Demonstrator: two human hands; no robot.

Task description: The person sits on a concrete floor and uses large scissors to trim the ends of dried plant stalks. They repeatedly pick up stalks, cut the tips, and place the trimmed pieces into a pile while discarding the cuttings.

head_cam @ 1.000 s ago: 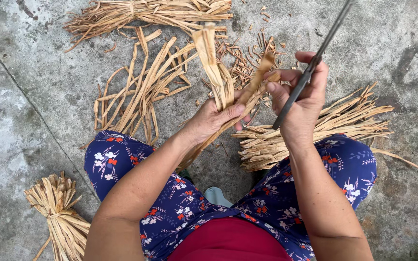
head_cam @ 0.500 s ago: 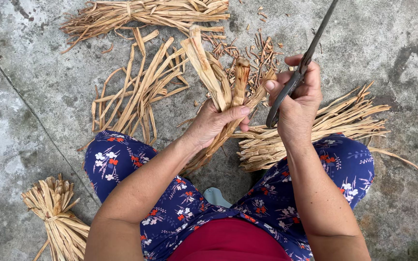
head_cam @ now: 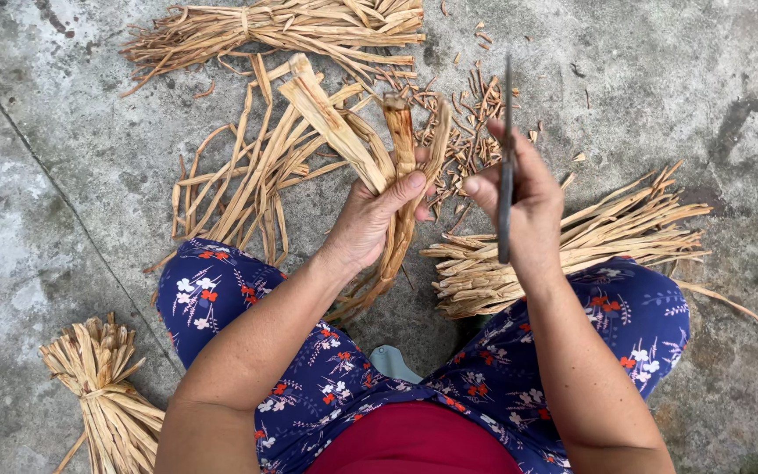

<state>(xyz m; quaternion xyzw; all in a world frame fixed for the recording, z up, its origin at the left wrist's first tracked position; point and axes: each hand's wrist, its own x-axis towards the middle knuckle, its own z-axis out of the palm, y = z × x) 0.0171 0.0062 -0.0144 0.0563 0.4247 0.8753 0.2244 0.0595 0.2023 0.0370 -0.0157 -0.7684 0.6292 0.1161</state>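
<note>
The lower ends of the dried fibrous strips (head_cam: 385,167) are hidden behind the left hand (head_cam: 370,219) and forearm; the strips are clasped firmly in that closed hand, above the concrete floor (head_cam: 63,175) between the knees. A thin dark blade (head_cam: 507,167), seen edge-on with its handle concealed, is gripped in the closed right hand (head_cam: 528,206). A tied straw-coloured bundle (head_cam: 103,386) is cut off at the floor's lower left edge.

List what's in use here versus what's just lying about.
In use: left hand gripping a bunch of dried strips; right hand holding a knife.

Lying about: tied bundle at top, loose strips, pile at right, tied bundle lower left, small scraps.
</note>
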